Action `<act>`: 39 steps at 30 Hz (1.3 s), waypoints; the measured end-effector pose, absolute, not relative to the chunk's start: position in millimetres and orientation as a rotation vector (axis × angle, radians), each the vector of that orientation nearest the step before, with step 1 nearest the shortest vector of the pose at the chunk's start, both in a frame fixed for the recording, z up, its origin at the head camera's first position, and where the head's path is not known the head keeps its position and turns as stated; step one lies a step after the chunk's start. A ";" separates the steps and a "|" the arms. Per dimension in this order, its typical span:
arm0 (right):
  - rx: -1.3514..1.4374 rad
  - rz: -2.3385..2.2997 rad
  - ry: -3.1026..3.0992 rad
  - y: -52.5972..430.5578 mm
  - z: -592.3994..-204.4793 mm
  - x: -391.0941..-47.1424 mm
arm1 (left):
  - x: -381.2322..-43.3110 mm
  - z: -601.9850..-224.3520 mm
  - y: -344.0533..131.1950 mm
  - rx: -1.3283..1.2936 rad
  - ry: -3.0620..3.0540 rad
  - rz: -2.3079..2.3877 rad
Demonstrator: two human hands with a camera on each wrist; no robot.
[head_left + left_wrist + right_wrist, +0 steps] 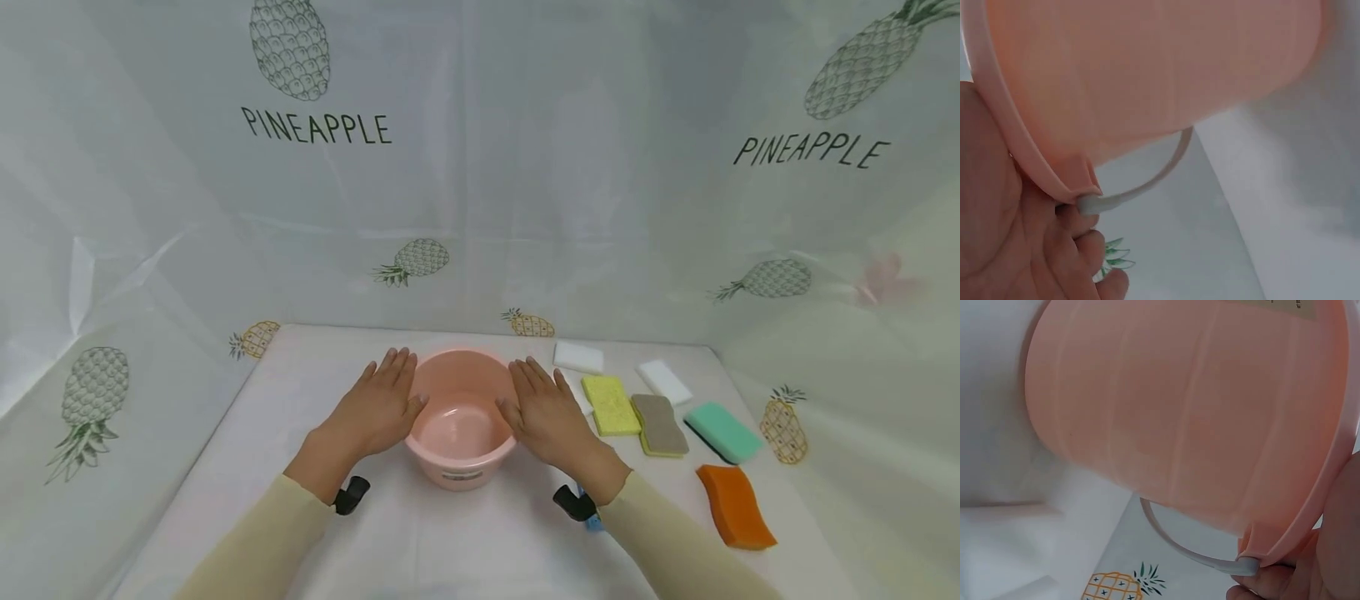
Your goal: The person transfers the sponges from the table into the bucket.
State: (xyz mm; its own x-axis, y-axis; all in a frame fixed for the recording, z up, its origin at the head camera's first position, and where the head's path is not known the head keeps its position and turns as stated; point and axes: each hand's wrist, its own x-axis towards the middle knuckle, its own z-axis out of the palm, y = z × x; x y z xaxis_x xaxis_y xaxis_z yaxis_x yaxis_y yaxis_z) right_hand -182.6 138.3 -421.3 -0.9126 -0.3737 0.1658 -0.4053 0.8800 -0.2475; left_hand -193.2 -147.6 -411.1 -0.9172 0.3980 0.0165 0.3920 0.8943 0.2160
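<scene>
A pink plastic bucket (462,468) stands upright on the white table, between my two hands. My left hand (378,407) rests against the left side of its rim, the fingers extended and the thumb over the edge. On the opposite side my right hand (551,418) touches the rim in the same way, palm down. A pale grey handle (1169,167) hangs down at the far side of the bucket in the left wrist view. The right wrist view shows the other end of that handle (1188,552) next to the right fingers.
Right of the bucket lie a yellow sponge (611,406), a brown-faced sponge (660,427), a green sponge (723,433), an orange sponge (737,507) and white blocks (577,357). A blue item (593,522) is partly hidden beneath the right wrist. A pineapple-print sheet (562,192) hangs behind.
</scene>
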 end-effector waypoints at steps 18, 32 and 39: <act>0.585 0.435 -2.907 138.5 -424.4 -170.3 | -159.3 -415.0 -147.2 0.521 3.154 0.340; 0.601 0.471 -2.900 138.5 -426.7 -171.3 | -162.8 -420.8 -144.5 0.551 3.175 0.365; 0.607 0.458 -2.876 139.5 -427.8 -170.9 | -166.3 -422.4 -144.7 0.545 3.165 0.350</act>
State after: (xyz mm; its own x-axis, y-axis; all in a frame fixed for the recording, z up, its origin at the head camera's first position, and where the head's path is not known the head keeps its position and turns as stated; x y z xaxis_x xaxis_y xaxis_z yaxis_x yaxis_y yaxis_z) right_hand -170.9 139.5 -427.8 -0.9036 -0.3661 0.2226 -0.4171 0.8703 -0.2619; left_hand -166.3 -144.7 -422.4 -0.9392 0.3204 0.1232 0.3396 0.9198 0.1968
